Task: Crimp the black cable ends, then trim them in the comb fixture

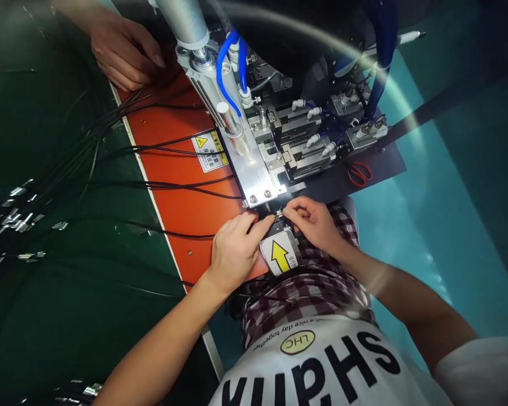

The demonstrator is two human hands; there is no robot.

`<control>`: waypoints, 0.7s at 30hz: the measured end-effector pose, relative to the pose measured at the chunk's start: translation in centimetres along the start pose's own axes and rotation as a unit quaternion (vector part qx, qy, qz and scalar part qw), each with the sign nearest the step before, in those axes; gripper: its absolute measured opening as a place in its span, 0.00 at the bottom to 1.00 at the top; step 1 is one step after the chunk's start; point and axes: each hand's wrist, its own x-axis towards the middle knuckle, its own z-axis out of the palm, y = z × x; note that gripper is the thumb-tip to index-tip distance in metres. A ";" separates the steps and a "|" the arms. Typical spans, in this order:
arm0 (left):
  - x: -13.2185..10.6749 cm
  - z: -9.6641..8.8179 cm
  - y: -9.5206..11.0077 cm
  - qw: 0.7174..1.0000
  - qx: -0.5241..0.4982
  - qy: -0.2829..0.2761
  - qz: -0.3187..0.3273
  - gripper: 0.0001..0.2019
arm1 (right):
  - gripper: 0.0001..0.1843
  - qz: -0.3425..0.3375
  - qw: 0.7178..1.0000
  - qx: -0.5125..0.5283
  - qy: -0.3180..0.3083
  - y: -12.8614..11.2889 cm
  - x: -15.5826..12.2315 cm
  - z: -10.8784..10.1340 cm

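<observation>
My left hand (pixel 236 248) lies on the orange plate (pixel 173 169), fingers closed, its fingertips pressed against the front edge of a metal fixture (pixel 258 175). My right hand (pixel 311 220) pinches a tiny part or wire end (pixel 280 212) at the same spot, just under the fixture's front lip. What the left fingers hold is hidden. A white label with a yellow arrow (pixel 280 252) sits right below both hands.
Several thin black cables (pixel 169 186) run left across the orange plate onto the green table, ending in metal plugs (pixel 17 217). Blue air hoses (pixel 226 62) and pneumatic cylinders crowd the machine. Red scissors (pixel 359 173) lie at right. Another person's hand (pixel 125 51) rests at top left.
</observation>
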 end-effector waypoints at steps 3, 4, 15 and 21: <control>-0.1 0.1 0.0 1.000 -0.011 0.002 -0.005 0.17 | 0.12 0.040 0.998 0.005 -0.043 0.1 0.6 -0.7; -0.1 0.1 0.0 1.000 -0.013 0.003 -0.004 0.17 | 0.14 0.048 0.998 0.009 -0.041 0.0 0.7 -0.9; -0.2 0.0 0.1 1.000 -0.011 0.007 0.004 0.17 | 0.10 -0.058 0.995 0.006 0.079 -0.9 -0.1 1.5; -0.3 0.1 -0.1 1.000 -0.020 0.009 0.006 0.17 | 0.13 0.000 0.998 0.001 0.069 -0.6 -0.6 1.3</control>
